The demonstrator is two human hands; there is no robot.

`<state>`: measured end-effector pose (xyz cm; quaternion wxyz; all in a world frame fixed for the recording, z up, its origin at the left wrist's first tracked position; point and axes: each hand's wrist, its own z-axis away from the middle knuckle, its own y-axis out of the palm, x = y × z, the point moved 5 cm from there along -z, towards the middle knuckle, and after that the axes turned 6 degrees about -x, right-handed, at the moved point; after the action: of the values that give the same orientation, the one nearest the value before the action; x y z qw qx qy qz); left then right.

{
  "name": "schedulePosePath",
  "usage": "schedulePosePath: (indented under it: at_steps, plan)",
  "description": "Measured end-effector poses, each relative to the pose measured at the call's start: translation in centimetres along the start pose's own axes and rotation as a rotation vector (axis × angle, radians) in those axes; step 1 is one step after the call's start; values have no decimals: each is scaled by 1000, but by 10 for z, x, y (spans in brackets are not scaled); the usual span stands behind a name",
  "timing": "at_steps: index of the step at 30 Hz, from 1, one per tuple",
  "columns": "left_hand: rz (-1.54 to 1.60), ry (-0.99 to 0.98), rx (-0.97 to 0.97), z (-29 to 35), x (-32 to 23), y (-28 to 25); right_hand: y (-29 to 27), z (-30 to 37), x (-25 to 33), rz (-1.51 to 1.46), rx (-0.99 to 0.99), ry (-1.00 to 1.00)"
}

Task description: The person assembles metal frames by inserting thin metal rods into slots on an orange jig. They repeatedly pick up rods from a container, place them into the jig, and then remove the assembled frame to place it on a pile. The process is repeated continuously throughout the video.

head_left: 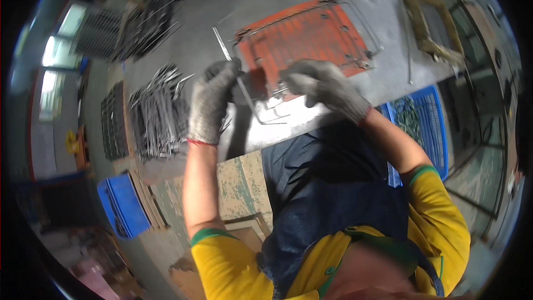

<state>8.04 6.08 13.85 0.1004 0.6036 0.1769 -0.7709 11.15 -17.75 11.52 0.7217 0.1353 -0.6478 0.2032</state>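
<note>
My left hand [215, 99], in a grey work glove, is closed round a thin metal rod [247, 95]. The rod slants from upper left to lower right and bends sharply at its lower end. My right hand [325, 84], gloved too, has its fingers curled together over the near edge of a red plate [288, 36]. Whatever sits in those fingers is hidden and blurred. The red plate lies flat on the grey metal table [222, 0], with small metal fittings and bent rods along its edges.
Left of my left hand lies a heap of metal rods [161, 114]; darker rods [147, 25] lie beyond it. A yellowish frame [433, 22] rests at the far right. A blue basket [438, 128] with greenish pieces stands beside my right forearm. A blue bin [123, 205] is at lower left.
</note>
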Motion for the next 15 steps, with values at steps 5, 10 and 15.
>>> schedulePosePath:
  at_steps: [5,10,15]
  plan:
    - [322,-100,146,24,26,92,0,-4,-9,19,75,-6]
    - [389,-142,132,32,24,115,-22,-3,-35,119,-118,-332]
    - [664,-184,149,20,17,118,-57,-10,-22,-72,-288,-98]
